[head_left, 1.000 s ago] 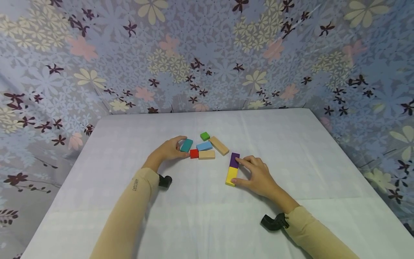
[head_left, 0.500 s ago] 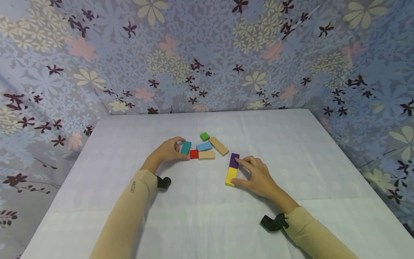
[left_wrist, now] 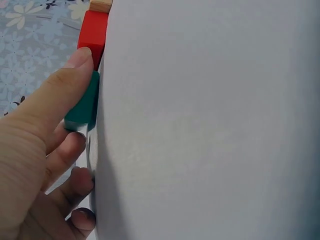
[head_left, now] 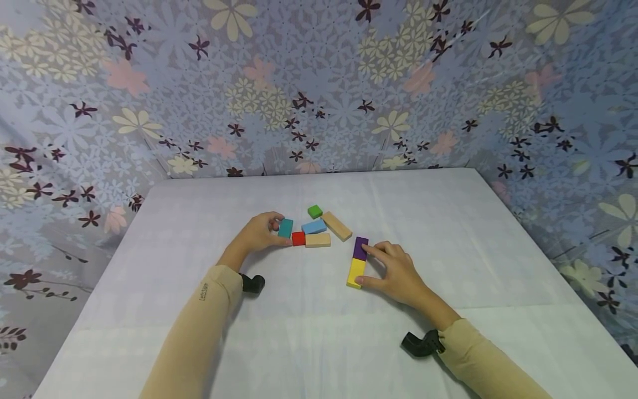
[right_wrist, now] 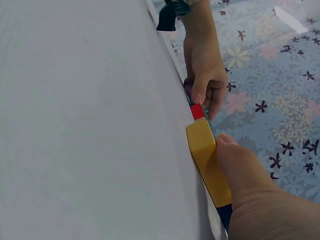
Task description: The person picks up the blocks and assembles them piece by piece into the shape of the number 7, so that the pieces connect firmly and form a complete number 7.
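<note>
My left hand (head_left: 258,233) pinches a teal block (head_left: 286,228) between thumb and index finger, at the left end of a group of blocks. Its thumb tip lies right at a red block (head_left: 298,239), and the left wrist view shows the teal block (left_wrist: 82,107) close below the red one (left_wrist: 94,30). My right hand (head_left: 399,271) holds two blocks standing end to end, its thumb against the side of the yellow block (head_left: 356,270) and its index fingertip on the purple block (head_left: 361,247). In the right wrist view the thumb presses on the yellow block (right_wrist: 210,170).
A plain wooden block (head_left: 318,240) lies against the red one. Behind it are a light blue block (head_left: 314,226), a green block (head_left: 314,211) and a slanting wooden block (head_left: 336,226). A white cloth covers the table (head_left: 309,332), and a flowered curtain (head_left: 319,83) hangs behind.
My left hand has drawn the teal block slightly nearer to me, beside the red block, turning it a little. The right hand and its two blocks have kept their place.
</note>
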`<state>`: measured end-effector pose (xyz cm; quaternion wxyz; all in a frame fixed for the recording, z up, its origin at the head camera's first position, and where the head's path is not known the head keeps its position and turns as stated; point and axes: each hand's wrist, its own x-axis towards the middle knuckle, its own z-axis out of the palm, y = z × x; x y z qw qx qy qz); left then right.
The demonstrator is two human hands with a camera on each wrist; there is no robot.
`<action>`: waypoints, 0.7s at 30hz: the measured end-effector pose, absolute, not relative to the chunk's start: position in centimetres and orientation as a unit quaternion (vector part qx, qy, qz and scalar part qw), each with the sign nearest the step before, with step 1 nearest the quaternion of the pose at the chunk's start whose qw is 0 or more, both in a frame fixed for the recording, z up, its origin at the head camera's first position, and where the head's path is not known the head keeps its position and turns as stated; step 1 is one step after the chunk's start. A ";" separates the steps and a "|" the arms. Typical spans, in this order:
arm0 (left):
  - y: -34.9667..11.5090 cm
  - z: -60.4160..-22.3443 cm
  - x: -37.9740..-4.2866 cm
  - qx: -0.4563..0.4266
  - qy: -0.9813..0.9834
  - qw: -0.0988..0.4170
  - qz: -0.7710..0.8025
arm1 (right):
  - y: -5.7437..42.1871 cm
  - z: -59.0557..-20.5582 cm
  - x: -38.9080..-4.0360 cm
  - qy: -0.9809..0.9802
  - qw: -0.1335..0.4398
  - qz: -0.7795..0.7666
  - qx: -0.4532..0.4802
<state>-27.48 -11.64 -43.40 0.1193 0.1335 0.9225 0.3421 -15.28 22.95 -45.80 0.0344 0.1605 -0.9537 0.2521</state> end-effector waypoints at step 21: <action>-6.2 -42.7 -28.4 0.128 0.903 0.101 0.397 | 23.1 -46.0 -15.3 -0.954 0.033 0.253 0.159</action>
